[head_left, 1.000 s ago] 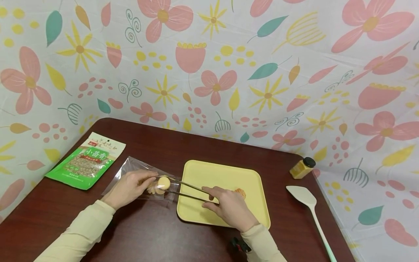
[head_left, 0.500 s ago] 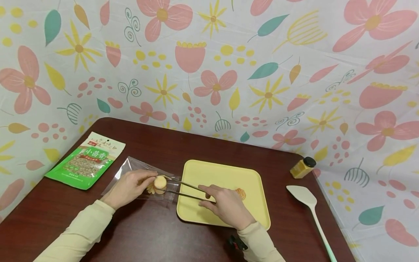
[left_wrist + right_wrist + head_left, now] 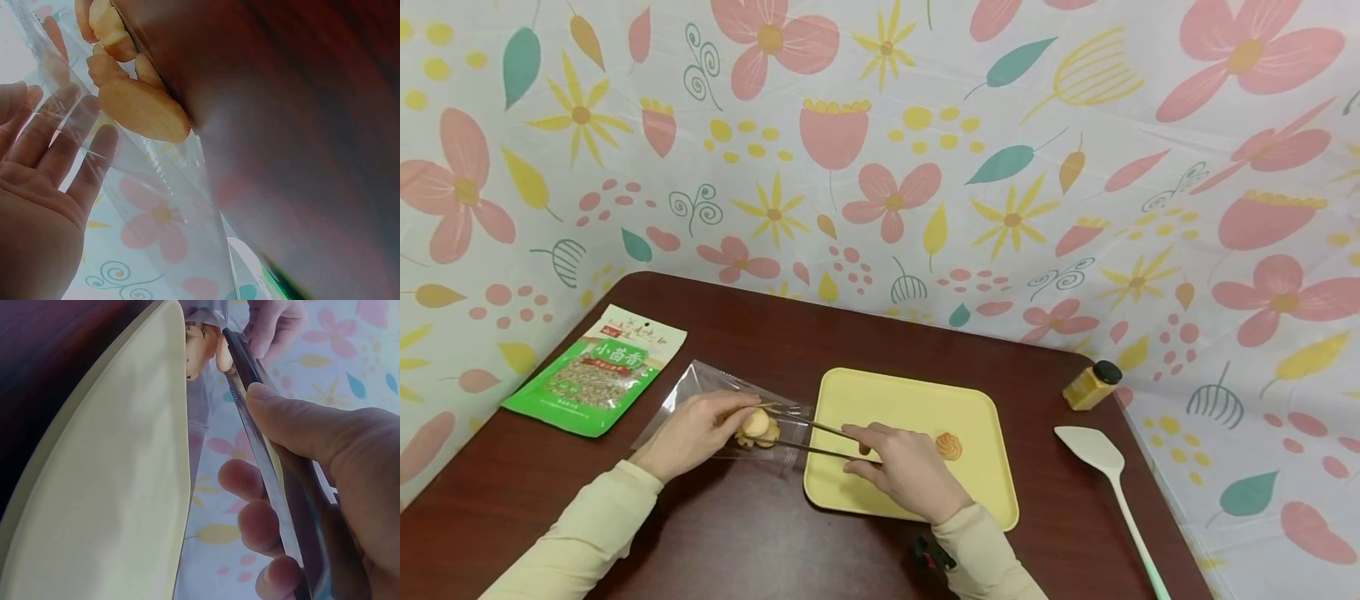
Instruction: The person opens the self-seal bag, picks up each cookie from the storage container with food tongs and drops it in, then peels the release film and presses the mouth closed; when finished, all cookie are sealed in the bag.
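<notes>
My left hand (image 3: 694,433) pinches the mouth edge of a clear plastic bag (image 3: 700,379) between thumb and fingers. Several cookies (image 3: 767,433) lie inside the bag, also visible as golden biscuits (image 3: 112,69) in the left wrist view. My right hand (image 3: 913,471) grips metal tongs (image 3: 827,427), which reach leftward over the tray into the bag. A round, flat cookie (image 3: 756,422) is at the tong tips, against the other cookies; whether the tips still squeeze it, I cannot tell. One swirled cookie (image 3: 948,446) sits on the yellow tray (image 3: 880,392), right of centre.
A green packet of seeds (image 3: 598,367) lies at the table's left. On the right stand a yellow spice bottle (image 3: 1092,385) with a black cap and a white spatula (image 3: 1101,454) lying lengthwise. A floral curtain (image 3: 880,167) hangs behind the dark table (image 3: 737,533).
The right hand has shifted left with the tongs, taking the round cookie deeper into the bag onto the other cookies. My left hand has stayed at the bag's edge.
</notes>
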The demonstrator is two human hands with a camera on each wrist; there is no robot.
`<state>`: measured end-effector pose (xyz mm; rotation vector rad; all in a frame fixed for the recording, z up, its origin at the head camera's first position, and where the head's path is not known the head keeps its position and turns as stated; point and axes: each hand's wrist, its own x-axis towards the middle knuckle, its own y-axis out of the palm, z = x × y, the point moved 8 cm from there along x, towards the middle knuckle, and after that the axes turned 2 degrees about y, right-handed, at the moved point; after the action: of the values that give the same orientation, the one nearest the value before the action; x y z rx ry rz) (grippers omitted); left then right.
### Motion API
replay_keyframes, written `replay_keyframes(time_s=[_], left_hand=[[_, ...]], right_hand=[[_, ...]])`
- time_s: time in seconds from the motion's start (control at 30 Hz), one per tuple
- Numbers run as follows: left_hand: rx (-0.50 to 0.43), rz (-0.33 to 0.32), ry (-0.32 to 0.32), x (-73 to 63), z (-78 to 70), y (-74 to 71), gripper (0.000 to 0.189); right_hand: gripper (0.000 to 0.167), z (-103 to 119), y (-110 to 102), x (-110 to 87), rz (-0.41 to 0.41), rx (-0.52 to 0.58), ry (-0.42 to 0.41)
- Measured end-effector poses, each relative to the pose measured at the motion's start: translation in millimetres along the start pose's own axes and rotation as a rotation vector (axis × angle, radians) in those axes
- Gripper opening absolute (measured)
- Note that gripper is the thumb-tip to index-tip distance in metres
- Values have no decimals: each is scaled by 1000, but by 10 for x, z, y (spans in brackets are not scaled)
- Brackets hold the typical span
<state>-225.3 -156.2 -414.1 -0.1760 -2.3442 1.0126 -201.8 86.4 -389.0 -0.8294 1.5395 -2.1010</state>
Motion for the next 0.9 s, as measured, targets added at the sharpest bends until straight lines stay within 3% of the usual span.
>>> replay_keyframes(time_s=[0.9], left_hand=[[-3, 0, 0, -8, 2, -10, 21]], right_hand=[[44, 80, 110, 51, 48, -43, -25]])
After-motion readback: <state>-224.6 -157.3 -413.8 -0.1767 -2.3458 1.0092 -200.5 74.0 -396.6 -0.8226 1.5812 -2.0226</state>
